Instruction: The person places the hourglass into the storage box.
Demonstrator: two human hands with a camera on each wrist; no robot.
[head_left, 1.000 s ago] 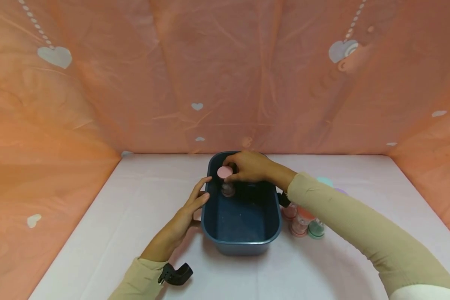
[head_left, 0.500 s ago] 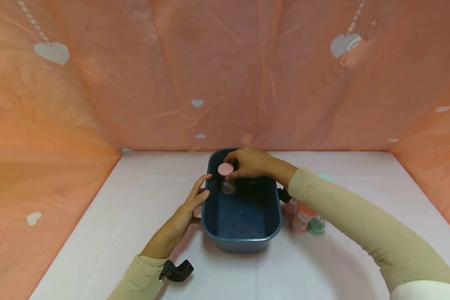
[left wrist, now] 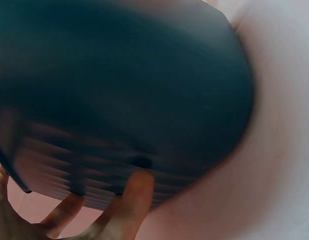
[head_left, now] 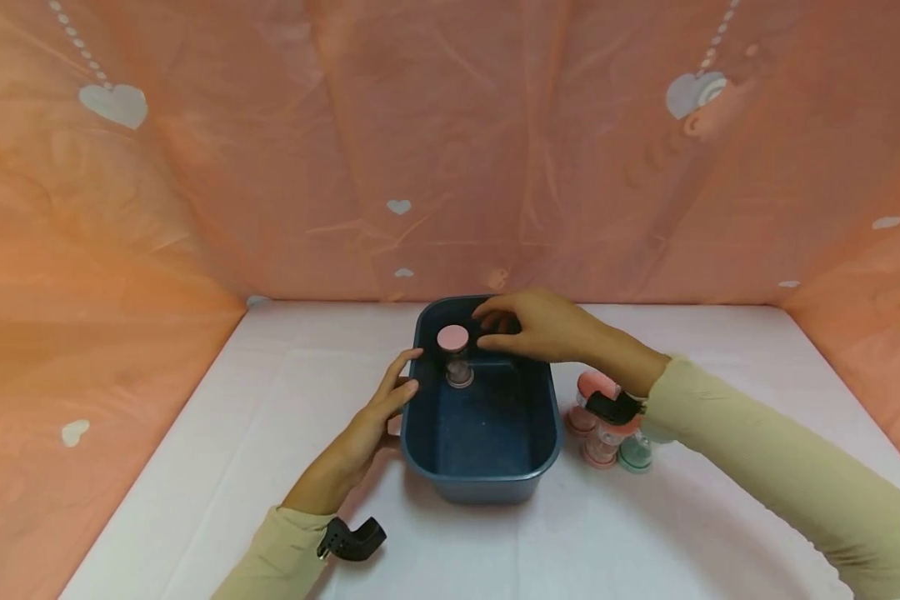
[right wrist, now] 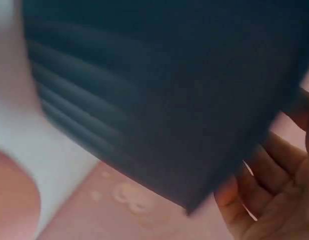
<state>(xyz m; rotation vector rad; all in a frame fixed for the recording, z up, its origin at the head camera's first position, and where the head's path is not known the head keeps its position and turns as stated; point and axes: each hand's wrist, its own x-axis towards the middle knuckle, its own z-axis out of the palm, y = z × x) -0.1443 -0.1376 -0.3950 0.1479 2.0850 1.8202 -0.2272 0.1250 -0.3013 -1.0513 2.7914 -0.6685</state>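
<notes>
A small clear jar [head_left: 459, 368] with a pink lid [head_left: 452, 337] stands upright in the far left part of a dark blue bin [head_left: 483, 492]. My right hand [head_left: 547, 327] hovers over the bin's far right rim, fingers loosely bent and apart from the jar, holding nothing. In the right wrist view its fingers [right wrist: 267, 175] show beside the bin's edge. My left hand [head_left: 363, 433] touches the bin's left side with spread, nearly straight fingers. The left wrist view shows those fingertips [left wrist: 137, 192] against the ribbed outer wall.
Several similar jars [head_left: 598, 450] with coral and pink lids stand close together right of the bin, partly hidden behind the right wrist's black camera strap [head_left: 615, 407]. One has a green base [head_left: 635, 457]. An orange-pink sheet [head_left: 450, 167] hangs behind the white table [head_left: 300, 358].
My right hand has let go of the pink-lidded jar and drawn back to the right. The jar stays in the bin; my left hand keeps its place.
</notes>
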